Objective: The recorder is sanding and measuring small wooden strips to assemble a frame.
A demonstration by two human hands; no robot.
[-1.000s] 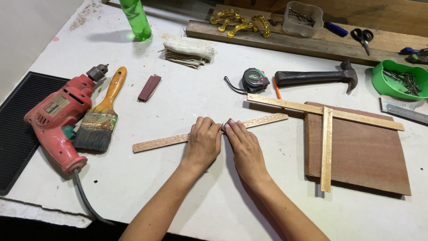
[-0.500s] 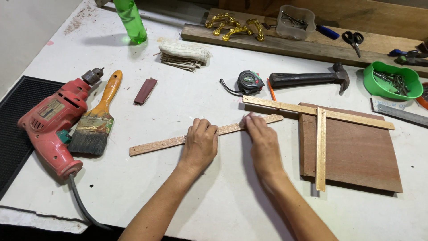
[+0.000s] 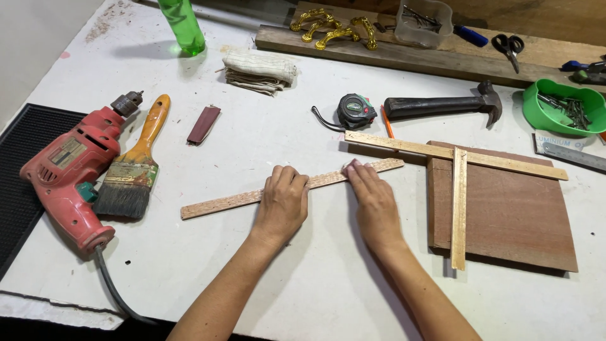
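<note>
A long thin wooden strip (image 3: 221,202) lies slanted across the white table. My left hand (image 3: 282,203) covers its middle, fingers curled over it. My right hand (image 3: 375,202) presses flat on the strip nearer its right end, fingertips at its far edge. To the right lies a brown wooden board (image 3: 511,211) with two pale strips (image 3: 459,202) crossed on it in a T shape.
A red electric drill (image 3: 66,173) and a paintbrush (image 3: 136,167) lie at the left by a black mat (image 3: 25,164). Farther back are a tape measure (image 3: 355,112), a hammer (image 3: 442,105), a folded cloth (image 3: 259,69), a green bottle (image 3: 182,26), a green bowl of screws (image 3: 562,107), scissors (image 3: 510,47) and gold handles (image 3: 334,28).
My hands, close together on the strip a second ago, have spread apart; the right one slid toward the strip's right end. The strip itself stays in place.
</note>
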